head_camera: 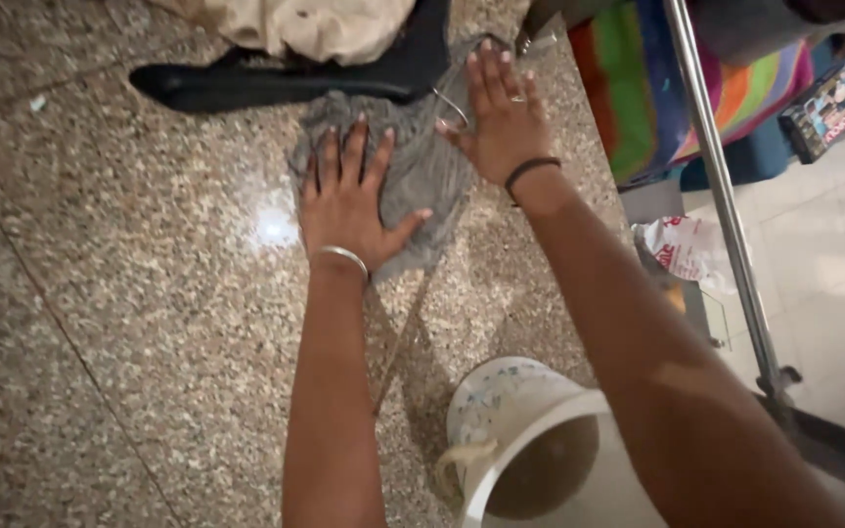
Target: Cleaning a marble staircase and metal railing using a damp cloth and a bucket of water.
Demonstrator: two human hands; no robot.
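Observation:
A grey cloth [421,168] lies spread on the speckled granite floor [129,293]. My left hand [349,200] presses flat on the cloth's left part, fingers apart, a silver bangle on the wrist. My right hand [503,117] lies flat on the cloth's upper right edge, fingers apart, a black band on the wrist and a ring on one finger. Neither hand grips anything.
A white bucket [525,440] stands below my arms. Black fabric [276,78] and a cream garment [315,24] lie beyond the cloth. At the right are a metal pole [726,205], striped colourful fabric [657,88], a white plastic bag [682,249] and a lower tiled floor.

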